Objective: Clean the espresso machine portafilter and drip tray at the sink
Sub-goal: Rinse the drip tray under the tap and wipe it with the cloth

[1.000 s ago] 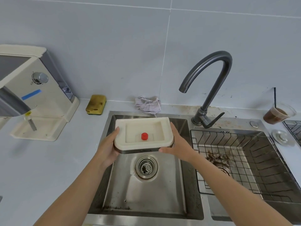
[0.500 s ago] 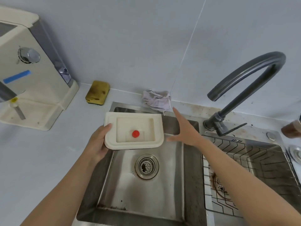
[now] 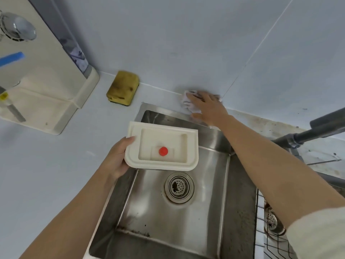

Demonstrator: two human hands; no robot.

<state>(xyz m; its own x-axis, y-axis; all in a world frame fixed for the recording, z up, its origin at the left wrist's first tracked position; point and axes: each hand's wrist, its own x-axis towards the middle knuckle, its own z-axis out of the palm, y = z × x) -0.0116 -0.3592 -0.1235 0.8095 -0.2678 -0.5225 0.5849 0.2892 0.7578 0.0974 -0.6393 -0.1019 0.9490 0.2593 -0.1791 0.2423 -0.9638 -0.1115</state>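
My left hand holds the cream drip tray by its left edge, level above the back left corner of the steel sink. A red float sits in the tray's well. My right hand lies spread on a crumpled pale cloth on the counter behind the sink, against the wall; whether the fingers have closed on it I cannot tell. The cream espresso machine stands on the counter at the left, its base bare where the tray fits. No portafilter is in view.
A yellow sponge lies on the counter between the machine and the cloth. The dark faucet juts in from the right. A wire rack sits in the right basin over a second drain. The left basin's drain strainer lies below the tray.
My right hand let go of the tray and reached back onto the cloth. The left hand alone keeps the tray, shifted a little left. The view swung left and down.
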